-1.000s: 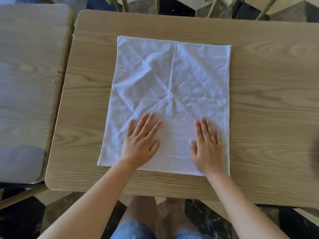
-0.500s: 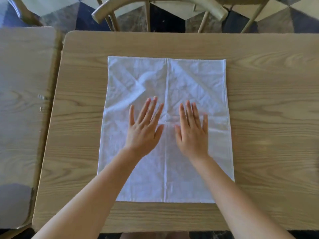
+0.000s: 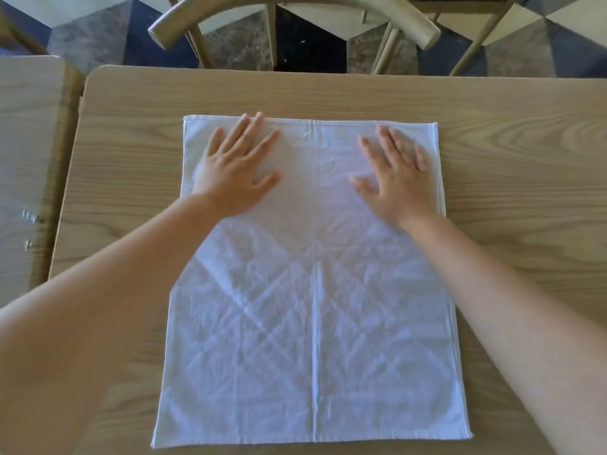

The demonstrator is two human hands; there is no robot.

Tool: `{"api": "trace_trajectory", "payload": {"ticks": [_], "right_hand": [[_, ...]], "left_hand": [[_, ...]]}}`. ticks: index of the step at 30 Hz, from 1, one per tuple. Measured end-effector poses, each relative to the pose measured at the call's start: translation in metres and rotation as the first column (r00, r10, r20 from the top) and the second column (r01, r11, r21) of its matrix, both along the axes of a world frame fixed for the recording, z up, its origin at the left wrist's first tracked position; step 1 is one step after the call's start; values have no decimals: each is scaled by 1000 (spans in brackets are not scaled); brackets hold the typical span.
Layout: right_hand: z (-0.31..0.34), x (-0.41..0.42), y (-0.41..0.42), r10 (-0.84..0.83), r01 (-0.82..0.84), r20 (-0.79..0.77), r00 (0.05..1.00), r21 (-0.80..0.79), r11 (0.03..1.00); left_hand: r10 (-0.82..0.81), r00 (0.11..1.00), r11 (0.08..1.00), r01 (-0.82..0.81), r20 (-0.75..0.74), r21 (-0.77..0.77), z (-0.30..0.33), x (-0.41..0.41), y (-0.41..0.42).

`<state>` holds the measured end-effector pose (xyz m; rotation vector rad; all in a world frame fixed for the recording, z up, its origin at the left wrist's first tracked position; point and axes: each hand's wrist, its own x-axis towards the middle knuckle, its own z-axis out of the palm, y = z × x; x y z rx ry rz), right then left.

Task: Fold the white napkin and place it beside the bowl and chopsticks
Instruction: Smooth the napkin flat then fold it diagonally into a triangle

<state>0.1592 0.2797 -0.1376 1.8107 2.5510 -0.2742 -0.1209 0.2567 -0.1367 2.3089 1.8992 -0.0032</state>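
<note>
A white, square cloth napkin [image 3: 312,307] lies spread flat and unfolded on a light wooden table with rounded corners [image 3: 509,165], its far edge parallel to the table's far edge and its near edge close to the near side of the table. The cloth is crossed by old crease lines: one straight crease down the middle and several diagonal ones forming a lattice in the near half. Both bare hands rest palm-down on the far part of the napkin, well apart from each other. The left hand [image 3: 235,169] lies flat with fingers spread near the far left corner, its fingertips reaching the far hem; it grips nothing. The right hand [image 3: 399,178] lies flat with fingers splayed near the far right corner, just short of the hem, and likewise holds nothing. Both forearms stretch across the napkin's sides from the near edge. Beyond the table stands a wooden chair with a curved backrest [image 3: 295,11] on a floor of pale, grey and dark blue geometric tiles [image 3: 542,44]. A second wooden table [image 3: 26,159] stands just to the left.
</note>
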Motion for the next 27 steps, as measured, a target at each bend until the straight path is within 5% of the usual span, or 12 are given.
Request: {"api": "trace_trajectory", "payload": {"ticks": [13,19,27], "right_hand": [[12,22,-15,129,-129,1,992,62,990],[13,41,-147,392,-389,-53,918,54,919],[13,105,-233,495,-490,20,868,-116,864]], "left_hand": [[280,959,953,-282,31,112,13,-12,-40],[54,986,996,-65,157,68,6,99,-160],[125,992,987,-123,18,-106,10,128,-284]]}}
